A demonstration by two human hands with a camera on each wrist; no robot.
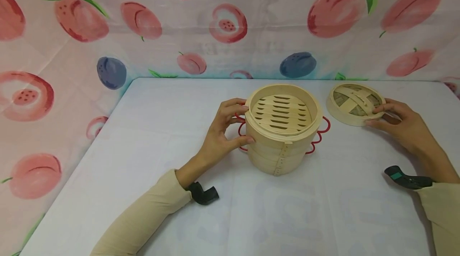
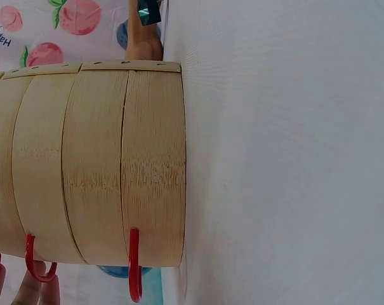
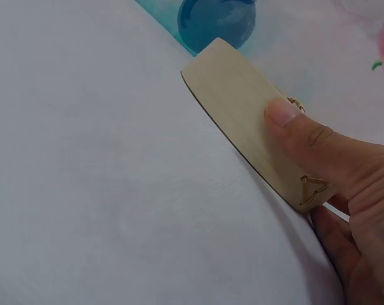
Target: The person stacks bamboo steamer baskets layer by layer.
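Note:
A round bamboo steamer [image 1: 280,156], built of stacked tiers with red handles on both sides, stands upright on the table. Slats with slots show inside its open top tier. My left hand [image 1: 226,126] grips the left side of the upper tiers, thumb at the front and fingers farther back beside the red handles [image 2: 134,264]. To the right, my right hand [image 1: 402,124] holds the woven bamboo lid [image 1: 353,104] by its right edge. In the right wrist view the thumb presses the lid's side wall [image 3: 236,101]; the other fingers are partly hidden.
A white cloth covers the table [image 1: 161,128]. Behind it and along the left hangs a fruit-print curtain [image 1: 266,28]. Dark wrist-worn devices [image 1: 204,194] sit near both cuffs. The lid lies behind and right of the steamer, a small gap between them.

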